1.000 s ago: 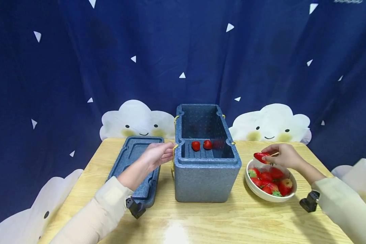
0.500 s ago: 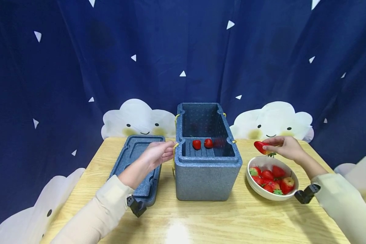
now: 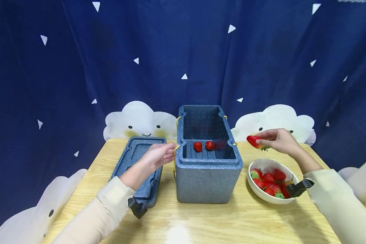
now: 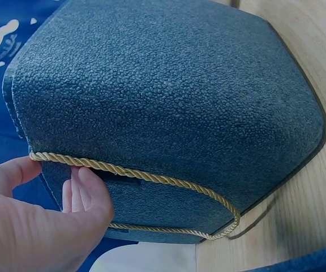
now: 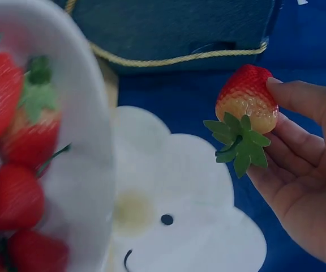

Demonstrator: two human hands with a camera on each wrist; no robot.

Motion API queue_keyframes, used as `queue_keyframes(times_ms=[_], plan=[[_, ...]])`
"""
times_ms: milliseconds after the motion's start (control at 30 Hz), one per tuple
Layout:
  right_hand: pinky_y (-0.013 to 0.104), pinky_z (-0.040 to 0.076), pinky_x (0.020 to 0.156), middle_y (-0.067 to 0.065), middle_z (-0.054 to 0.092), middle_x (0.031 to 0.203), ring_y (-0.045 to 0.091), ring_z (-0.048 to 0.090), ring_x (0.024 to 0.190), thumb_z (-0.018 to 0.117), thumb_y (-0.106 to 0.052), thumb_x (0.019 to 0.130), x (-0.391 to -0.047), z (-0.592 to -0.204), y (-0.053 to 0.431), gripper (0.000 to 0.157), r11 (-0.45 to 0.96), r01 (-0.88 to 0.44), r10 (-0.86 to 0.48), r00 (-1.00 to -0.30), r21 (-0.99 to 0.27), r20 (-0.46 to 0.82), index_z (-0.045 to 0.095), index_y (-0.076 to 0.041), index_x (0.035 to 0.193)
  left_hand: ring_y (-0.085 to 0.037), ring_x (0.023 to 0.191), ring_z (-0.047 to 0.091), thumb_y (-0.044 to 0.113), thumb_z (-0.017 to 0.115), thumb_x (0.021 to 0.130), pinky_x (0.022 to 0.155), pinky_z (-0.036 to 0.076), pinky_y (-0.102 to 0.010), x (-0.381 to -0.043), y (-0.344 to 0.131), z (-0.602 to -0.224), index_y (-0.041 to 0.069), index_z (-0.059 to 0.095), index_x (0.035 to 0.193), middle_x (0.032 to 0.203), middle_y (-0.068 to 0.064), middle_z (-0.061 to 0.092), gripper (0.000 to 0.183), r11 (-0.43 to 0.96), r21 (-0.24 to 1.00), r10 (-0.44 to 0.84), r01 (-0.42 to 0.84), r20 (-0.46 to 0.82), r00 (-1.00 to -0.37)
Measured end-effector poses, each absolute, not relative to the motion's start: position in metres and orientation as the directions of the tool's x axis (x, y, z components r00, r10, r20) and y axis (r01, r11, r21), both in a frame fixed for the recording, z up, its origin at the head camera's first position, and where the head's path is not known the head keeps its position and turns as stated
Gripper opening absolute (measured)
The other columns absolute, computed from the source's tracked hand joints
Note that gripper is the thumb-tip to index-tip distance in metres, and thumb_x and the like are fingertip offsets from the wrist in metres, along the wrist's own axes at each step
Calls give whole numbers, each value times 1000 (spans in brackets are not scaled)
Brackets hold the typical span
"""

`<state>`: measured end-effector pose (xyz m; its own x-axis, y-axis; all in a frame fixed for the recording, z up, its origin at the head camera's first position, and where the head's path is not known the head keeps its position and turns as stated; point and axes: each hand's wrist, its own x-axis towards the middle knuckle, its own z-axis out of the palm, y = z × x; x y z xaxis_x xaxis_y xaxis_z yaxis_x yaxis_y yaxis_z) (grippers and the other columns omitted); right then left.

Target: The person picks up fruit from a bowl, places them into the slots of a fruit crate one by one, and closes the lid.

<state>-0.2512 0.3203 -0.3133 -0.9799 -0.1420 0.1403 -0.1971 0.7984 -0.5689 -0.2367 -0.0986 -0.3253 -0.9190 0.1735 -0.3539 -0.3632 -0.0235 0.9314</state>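
My right hand point(image 3: 282, 140) pinches a strawberry point(image 3: 253, 142) between thumb and fingers, up above the white bowl point(image 3: 251, 184). In the right wrist view its green leaf cap point(image 5: 239, 141) points down and the red tip up. Several strawberries point(image 3: 268, 177) lie in the bowl. My left hand point(image 3: 158, 155) is at the left rim of the grey-blue foam box point(image 3: 205, 184), holding the yellow rope handle point(image 4: 171, 180) with thumb and fingers. The box is uncovered. On its floor sit two red strawberries, one on the left point(image 3: 197, 146) and one on the right point(image 3: 209, 145).
The matching lid point(image 3: 144, 142) lies on the wooden table point(image 3: 216, 223), left of the box and partly under my left arm. Behind the table hangs a dark blue curtain point(image 3: 158, 44) with white clouds. A wrist camera point(image 3: 299, 188) overlaps the bowl's right side.
My right hand has lifted the strawberry up out of the bowl and shifted a little left toward the box. The left hand stays at the rope handle.
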Motion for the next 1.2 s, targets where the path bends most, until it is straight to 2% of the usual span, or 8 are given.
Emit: queue_keyframes(times_ms=[100,333,867,1033,1200], plan=[[15,53,66,21,72,101,2,66,74,70,-28,88,-254,-306,314,38,793,-206,-149,-978,-573,146,68,1,112,-7,83,61,17,57,92,95,53,-28,-236,-98,-326,-3,49,132,98,-3,60,45,-20,931,167,-365,-356,-919],[15,53,67,20,72,104,-1,65,74,69,-30,88,-259,-296,302,40,782,-198,-143,-980,-592,139,67,0,115,-7,82,62,16,57,92,100,51,-33,-236,-98,-329,-5,50,130,96,-3,61,44,-34,932,164,-360,-350,-922],[8,51,69,23,70,108,-4,63,74,67,-26,90,-273,-269,281,37,762,-272,-194,-962,-588,193,66,1,116,-7,83,62,16,57,92,100,52,-32,-238,-98,-327,-5,51,130,98,-3,61,44,-26,935,177,-354,-345,-922],[14,50,70,19,71,108,0,63,78,67,-31,90,-276,-264,276,40,765,-248,-177,-968,-595,177,66,-1,117,-8,86,62,17,57,93,102,51,-33,-237,-98,-327,-4,50,131,103,-5,60,45,-23,932,171,-363,-354,-919],[22,51,74,19,70,111,10,63,84,65,-34,91,-280,-257,270,42,762,-218,-157,-976,-610,153,65,-3,118,-8,85,61,16,57,92,103,50,-34,-237,-98,-327,-4,51,130,100,-4,60,43,-27,933,165,-359,-350,-922]])
